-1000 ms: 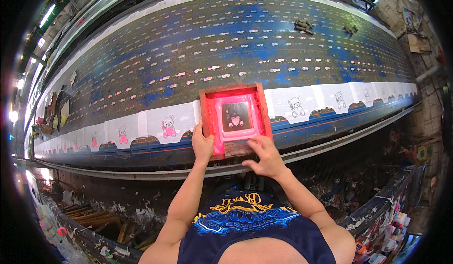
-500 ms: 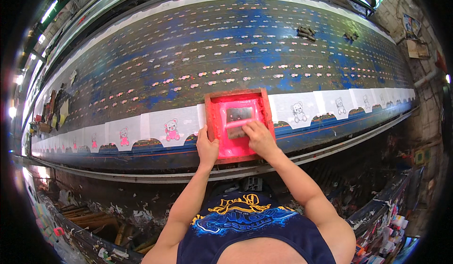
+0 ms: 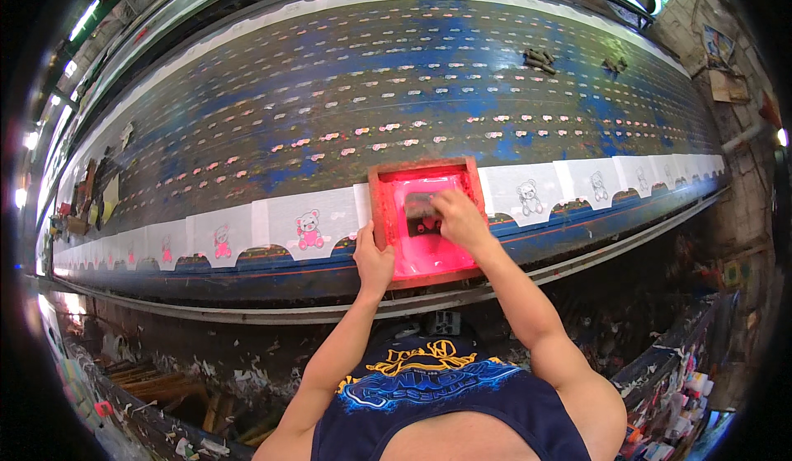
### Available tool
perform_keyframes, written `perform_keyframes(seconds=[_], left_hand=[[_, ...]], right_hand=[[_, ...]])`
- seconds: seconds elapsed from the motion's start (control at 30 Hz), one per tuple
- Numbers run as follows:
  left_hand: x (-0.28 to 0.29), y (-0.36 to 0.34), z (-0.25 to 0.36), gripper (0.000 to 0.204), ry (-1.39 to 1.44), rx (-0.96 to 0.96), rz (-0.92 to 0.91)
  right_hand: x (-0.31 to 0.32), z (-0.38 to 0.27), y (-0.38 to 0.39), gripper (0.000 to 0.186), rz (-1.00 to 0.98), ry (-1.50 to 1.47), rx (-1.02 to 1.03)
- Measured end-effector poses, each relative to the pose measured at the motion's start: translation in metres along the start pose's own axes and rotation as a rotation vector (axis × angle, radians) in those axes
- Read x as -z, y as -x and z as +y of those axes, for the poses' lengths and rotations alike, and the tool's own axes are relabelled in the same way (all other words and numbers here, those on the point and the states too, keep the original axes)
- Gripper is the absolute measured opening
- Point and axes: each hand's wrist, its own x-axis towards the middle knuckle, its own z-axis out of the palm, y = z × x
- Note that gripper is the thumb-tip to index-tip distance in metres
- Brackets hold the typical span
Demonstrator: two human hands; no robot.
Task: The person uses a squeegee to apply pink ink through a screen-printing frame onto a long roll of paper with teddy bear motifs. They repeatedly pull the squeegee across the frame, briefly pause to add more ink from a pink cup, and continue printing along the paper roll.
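Holds a red-walled frame [image 3: 422,165], coated inside with bright pink ink, flat at the near edge of a long dark table [image 3: 330,115]. Clasps its left wall close to the lower corner with the left hand [image 3: 374,256]. Pinches a flat greyish squeegee [image 3: 419,205] narrowly in the right hand [image 3: 459,216], within the frame, toward its far half. Sits just short of the metal rail [image 3: 577,265], between a white sheet bearing a pink-filled bear [image 3: 308,230] and one bearing an outlined bear [image 3: 529,195]. Opens, past the far wall, onto broad tabletop with rows of small prints, well apart from grey rolls [image 3: 539,60].
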Motion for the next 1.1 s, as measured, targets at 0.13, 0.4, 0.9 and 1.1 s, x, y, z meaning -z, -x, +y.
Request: perform_keyframes(seconds=[0.13,0.4,0.9,1.1], left_hand=[[-0.002,0.0,0.0,0.066,-0.006,-0.004,0.006],[0.001,-0.004,0.004,0.064,0.025,0.002,-0.001],[-0.009,0.002,0.023,0.064,0.081,-0.091,0.074],[-0.085,0.016,0.086,0.065,0.215,-0.135,0.082]], right_hand=[[0.013,-0.049,0.056,0.04,-0.011,-0.006,-0.003],[0.029,-0.069,0.073,0.032,-0.046,-0.012,-0.064],[0.046,-0.005,0.121,0.042,0.268,-0.257,-0.738],[0.116,0.053,0.15,0.041,0.325,-0.247,-0.69]])
